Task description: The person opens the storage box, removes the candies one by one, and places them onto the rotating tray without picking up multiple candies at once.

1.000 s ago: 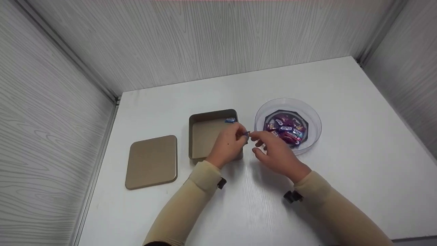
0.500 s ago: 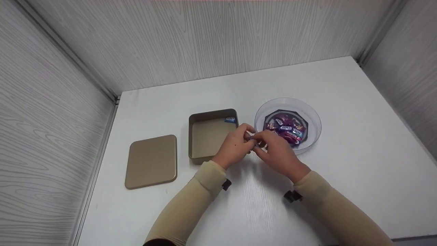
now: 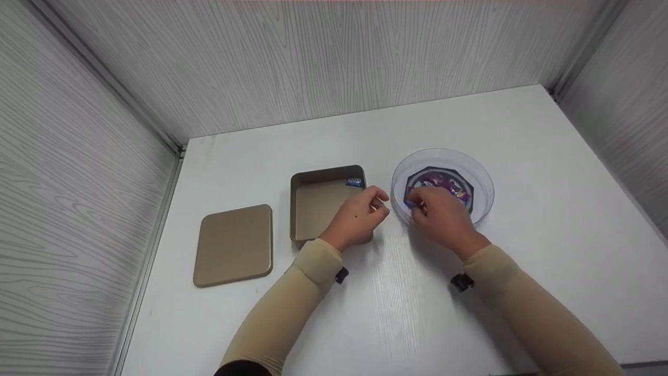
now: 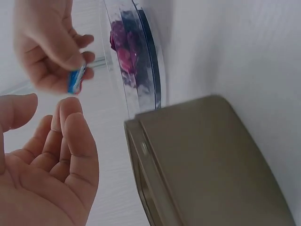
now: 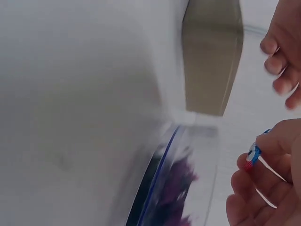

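My right hand [image 3: 443,219] is over the near left part of the clear round bowl [image 3: 488,183]. Between its thumb and fingertips it pinches a small wrapped candy [image 5: 253,154], blue with some red; the same candy [image 4: 76,81] shows in the left wrist view. Several purple and red wrapped candies [image 3: 453,184] lie in the bowl, partly hidden by that hand. Beside the bowl, my left hand [image 3: 355,216] hovers at the right side of the open tan tin [image 3: 315,211], fingers loosely bent around nothing. A blue wrapped candy [image 3: 354,182] lies in the tin's far right corner.
The tin's flat square lid [image 3: 233,245] lies on the white table [image 3: 334,329] to the left of the tin. Wood-grain panels [image 3: 334,57] stand behind the table and at both sides.
A second ago my left hand pinched the candy by the tin. Both hands then met at it; now my right hand holds it over the bowl, and the left has drawn back leftward.
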Available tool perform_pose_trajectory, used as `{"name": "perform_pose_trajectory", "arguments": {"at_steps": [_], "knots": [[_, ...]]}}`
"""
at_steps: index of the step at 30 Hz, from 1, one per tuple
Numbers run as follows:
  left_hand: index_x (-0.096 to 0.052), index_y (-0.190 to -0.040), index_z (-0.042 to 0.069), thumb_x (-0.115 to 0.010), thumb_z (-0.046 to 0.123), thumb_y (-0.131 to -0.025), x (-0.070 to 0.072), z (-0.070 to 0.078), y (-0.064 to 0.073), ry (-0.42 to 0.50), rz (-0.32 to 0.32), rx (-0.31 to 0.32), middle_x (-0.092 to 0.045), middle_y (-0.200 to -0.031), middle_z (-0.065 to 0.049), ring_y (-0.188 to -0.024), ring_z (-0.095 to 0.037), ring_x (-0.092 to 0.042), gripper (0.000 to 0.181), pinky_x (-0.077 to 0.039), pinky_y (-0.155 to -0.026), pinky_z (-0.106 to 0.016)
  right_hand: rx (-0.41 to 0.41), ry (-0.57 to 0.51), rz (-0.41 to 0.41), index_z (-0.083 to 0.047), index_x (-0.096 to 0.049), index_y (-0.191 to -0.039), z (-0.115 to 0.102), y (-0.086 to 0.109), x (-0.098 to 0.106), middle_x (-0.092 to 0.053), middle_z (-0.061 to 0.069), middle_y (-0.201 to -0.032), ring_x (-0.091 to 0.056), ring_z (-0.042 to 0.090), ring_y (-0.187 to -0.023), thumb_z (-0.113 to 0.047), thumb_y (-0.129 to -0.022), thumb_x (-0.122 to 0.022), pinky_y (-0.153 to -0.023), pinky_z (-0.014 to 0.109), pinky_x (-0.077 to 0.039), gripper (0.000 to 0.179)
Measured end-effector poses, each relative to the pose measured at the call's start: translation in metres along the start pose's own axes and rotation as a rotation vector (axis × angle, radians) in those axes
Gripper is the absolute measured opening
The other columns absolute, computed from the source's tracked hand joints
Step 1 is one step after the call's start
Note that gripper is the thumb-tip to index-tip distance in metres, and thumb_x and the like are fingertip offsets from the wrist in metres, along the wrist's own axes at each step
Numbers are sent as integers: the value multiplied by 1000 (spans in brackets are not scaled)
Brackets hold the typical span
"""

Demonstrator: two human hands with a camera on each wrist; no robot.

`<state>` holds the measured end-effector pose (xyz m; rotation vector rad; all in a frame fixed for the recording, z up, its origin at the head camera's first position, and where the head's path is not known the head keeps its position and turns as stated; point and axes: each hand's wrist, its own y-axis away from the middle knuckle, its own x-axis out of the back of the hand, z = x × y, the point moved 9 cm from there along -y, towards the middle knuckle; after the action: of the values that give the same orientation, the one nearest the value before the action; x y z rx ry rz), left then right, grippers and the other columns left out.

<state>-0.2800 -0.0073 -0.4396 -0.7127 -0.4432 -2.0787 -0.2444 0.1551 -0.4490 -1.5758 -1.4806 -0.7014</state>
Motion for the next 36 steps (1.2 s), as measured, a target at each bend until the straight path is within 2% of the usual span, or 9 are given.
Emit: {"name": "perform_pose_trajectory", "arguments": {"at_steps": [4, 7, 12, 17, 20, 26, 30, 34, 36], "knots": [[-61, -125, 13, -58, 27, -100, 13, -11, -5, -31, 32, 35, -63, -107, 4, -97, -14, -60, 29, -49, -89, -35, -41, 81, -24, -7, -68, -118, 23, -3, 2, -68, 12, -113, -59, 34, -108, -11, -94, -63, -98, 53, -46, 24], [-60, -126, 14, -57, 28, -100, 22, -25, -11, -48, 44, 97, -62, -111, 3, -100, -15, -59, 29, -49, -91, -36, -57, 111, -45, -5, -67, -119, 36, -2, 1, -67, 15, -119, -56, 38, -114, -9, -93, -61, -101, 54, -43, 27], [-58, -134, 15, -57, 27, -100, 27, -45, -25, -111, 13, 168, -60, -125, 0, -112, -17, -57, 36, -47, -98, -38, -70, 109, -44, -3, -66, -119, 49, 3, -1, -64, 17, -121, -53, 40, -117, -10, -91, -61, -103, 55, -41, 29], [-50, -148, 11, -54, 24, -102, 23, -57, -38, -267, -48, 202, -47, -151, -10, -139, -26, -44, 48, -35, -113, -42, -67, 75, -4, -3, -65, -117, 51, 9, 4, -63, 15, -115, -55, 36, -111, -11, -91, -60, -98, 53, -44, 28], [-44, -152, 7, -50, 21, -102, 20, -60, -46, -372, -88, 212, -38, -158, -15, -145, -30, -36, 53, -29, -116, -43, -61, 53, 12, -3, -66, -116, 50, 11, 7, -64, 14, -113, -56, 34, -109, -11, -90, -61, -97, 51, -44, 27], [-44, -152, 5, -44, 13, -102, 16, -63, -62, -533, -122, 198, -38, -158, -14, -143, -31, -39, 51, -31, -116, -43, -76, 17, 10, -5, -66, -118, 48, 13, 11, -64, 12, -114, -55, 33, -112, -14, -92, -61, -98, 52, -44, 28], [-48, -150, 5, -41, 13, -105, 11, -70, -71, -627, -140, 212, -45, -153, -14, -139, -33, -43, 46, -35, -113, -45, -70, 5, 18, -5, -67, -119, 45, 14, 14, -64, 11, -114, -55, 31, -108, -16, -93, -61, -94, 50, -45, 28], [-58, -141, 6, -39, 14, -105, 5, -69, -77, -731, -114, 183, -53, -142, -17, -127, -36, -54, 41, -47, -101, -51, -68, -5, 29, -6, -67, -118, 44, 17, 16, -65, 9, -113, -56, 30, -108, -16, -92, -62, -94, 49, -46, 28], [-60, -137, 5, -38, 13, -106, 1, -67, -77, -743, -92, 167, -54, -139, -18, -124, -36, -56, 39, -49, -96, -53, -66, -8, 33, -5, -67, -118, 45, 18, 17, -65, 10, -114, -56, 30, -111, -16, -92, -62, -97, 49, -45, 28]]}}
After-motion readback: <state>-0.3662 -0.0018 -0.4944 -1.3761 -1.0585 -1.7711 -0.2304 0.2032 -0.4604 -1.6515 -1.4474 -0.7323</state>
